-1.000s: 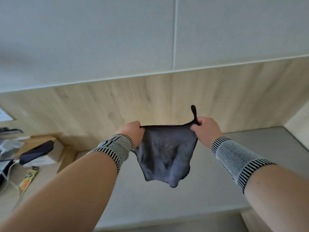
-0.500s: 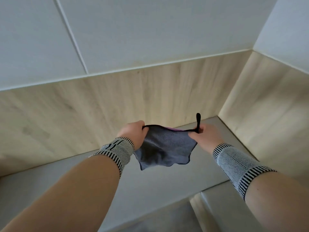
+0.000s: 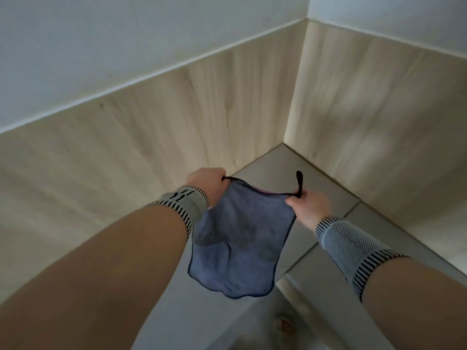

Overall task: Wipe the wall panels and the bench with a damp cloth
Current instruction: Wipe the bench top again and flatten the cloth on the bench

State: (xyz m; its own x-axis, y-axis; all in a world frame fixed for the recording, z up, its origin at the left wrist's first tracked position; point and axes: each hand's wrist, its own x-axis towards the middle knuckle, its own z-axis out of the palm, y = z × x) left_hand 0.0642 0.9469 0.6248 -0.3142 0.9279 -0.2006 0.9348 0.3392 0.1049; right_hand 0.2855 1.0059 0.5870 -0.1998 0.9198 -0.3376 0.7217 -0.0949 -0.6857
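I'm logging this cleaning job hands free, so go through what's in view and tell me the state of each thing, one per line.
Blue-grey microfibre cloth: held up by its top edge, spread open, hanging free above the bench.
Black hanging loop: sticking up at the cloth's corner by the right hand.
Left hand: gripping the cloth's top corner.
Right hand: pinching the other top corner.
Grey bench: untouched by the cloth.
Light wooden wall panels: untouched by the cloth.
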